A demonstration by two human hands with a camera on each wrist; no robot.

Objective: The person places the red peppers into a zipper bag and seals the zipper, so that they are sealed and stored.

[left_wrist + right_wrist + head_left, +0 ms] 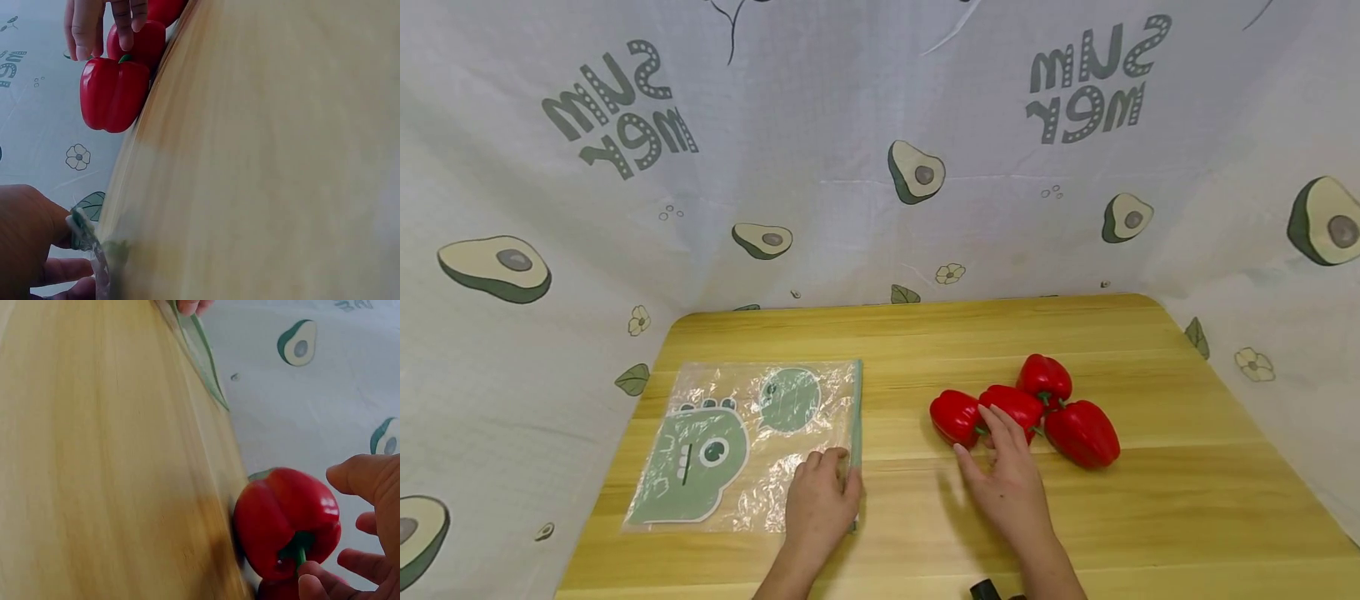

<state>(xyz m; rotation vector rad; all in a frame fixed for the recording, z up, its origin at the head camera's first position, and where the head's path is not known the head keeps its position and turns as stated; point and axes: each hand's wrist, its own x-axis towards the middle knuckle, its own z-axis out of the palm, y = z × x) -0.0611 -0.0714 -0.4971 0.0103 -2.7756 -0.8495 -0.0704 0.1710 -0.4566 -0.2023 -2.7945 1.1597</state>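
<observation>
My left hand [822, 504] pinches the green-edged opening side of a clear plastic zip bag [767, 492] with a green dinosaur print. The bag lies flat on the left of the table, and its edge [86, 234] is raised between thumb and fingers in the left wrist view. Over the red bell peppers my right hand [1011, 487] hovers with spread fingers and holds nothing. Nearest to it are the leftmost bell pepper [953, 418] and the one beside it [1009, 406]. In the right wrist view, fingers are close to the green stem of a bell pepper [284, 512]; contact is unclear.
Two more red bell peppers, one at the back [1045, 377] and one at the right [1082, 435], touch the group. Everything lies on a wood-grain table [910, 533]. A white avocado-print cloth [820, 125] hangs behind. A black object [985, 590] shows at the bottom edge.
</observation>
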